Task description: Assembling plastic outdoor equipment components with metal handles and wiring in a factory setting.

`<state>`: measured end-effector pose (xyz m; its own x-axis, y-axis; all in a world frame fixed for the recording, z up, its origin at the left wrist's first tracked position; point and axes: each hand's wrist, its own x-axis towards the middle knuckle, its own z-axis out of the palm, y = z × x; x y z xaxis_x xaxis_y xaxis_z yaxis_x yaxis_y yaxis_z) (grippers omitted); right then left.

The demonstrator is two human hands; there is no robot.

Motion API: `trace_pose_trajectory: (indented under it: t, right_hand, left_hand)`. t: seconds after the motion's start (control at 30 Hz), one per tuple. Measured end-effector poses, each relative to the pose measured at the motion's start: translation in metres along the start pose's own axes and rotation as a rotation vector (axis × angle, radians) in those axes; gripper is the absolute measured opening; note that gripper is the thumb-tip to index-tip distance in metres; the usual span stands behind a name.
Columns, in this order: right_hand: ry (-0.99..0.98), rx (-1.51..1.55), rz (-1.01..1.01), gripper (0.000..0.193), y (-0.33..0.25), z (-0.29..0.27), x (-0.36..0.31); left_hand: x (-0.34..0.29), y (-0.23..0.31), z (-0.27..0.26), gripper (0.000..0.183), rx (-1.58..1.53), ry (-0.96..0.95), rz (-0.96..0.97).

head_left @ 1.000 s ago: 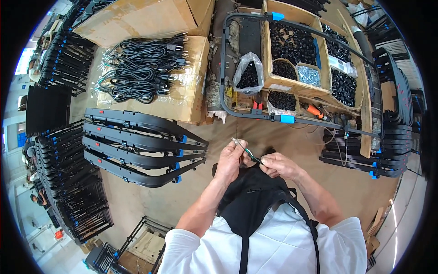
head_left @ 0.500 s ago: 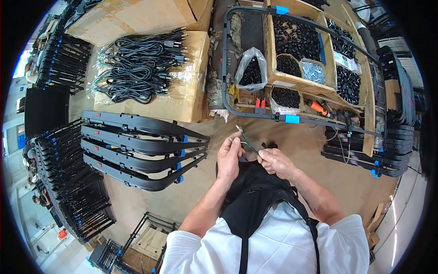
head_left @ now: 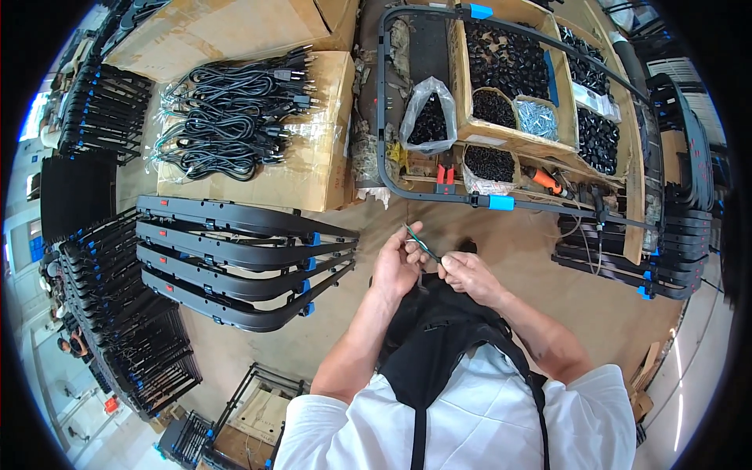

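Note:
In front of my chest, both hands are on the stripped end of a black cable, where thin green and white wires [head_left: 424,246] fan out. My left hand [head_left: 396,266], palm turned partly up, closes its fingertips around the loose wires. My right hand [head_left: 470,278] pinches the black sheath just below the point where the wires split. The rest of this cable is hidden behind my right hand and the black apron [head_left: 431,337]. Coiled black power cords [head_left: 227,117] with plugs and bare wire ends lie bundled on a cardboard box [head_left: 325,176] at the far left.
Several curved black frames [head_left: 227,254] are stacked to the left. At the far right, a black tube frame [head_left: 382,102] surrounds a wooden bin [head_left: 501,139] with black parts and silver screws [head_left: 536,121]. A clear bag [head_left: 429,117] and an orange-handled tool [head_left: 544,182] are beside it.
My left fingers have shifted on the wires, and the green wire's end now sits at my fingertips. My right hand has moved slightly left, still pinching the cable.

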<state>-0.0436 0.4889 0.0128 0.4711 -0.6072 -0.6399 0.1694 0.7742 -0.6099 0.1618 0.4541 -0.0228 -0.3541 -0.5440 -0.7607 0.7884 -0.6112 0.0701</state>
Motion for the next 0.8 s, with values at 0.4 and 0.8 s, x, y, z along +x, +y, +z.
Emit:
trace_pose_trajectory:
  t: [0.4,0.8]
  right_hand:
    - [0.173,-0.411,-0.124,0.038,0.035,-0.019,0.022]
    - [0.219,-0.393,-0.16,0.04,0.048,-0.029,0.037]
  left_hand:
    - [0.025,0.006,0.006,0.019,0.418,-0.129,0.155]
    - [0.051,0.05,0.028,0.034,1.099,-0.255,0.025]
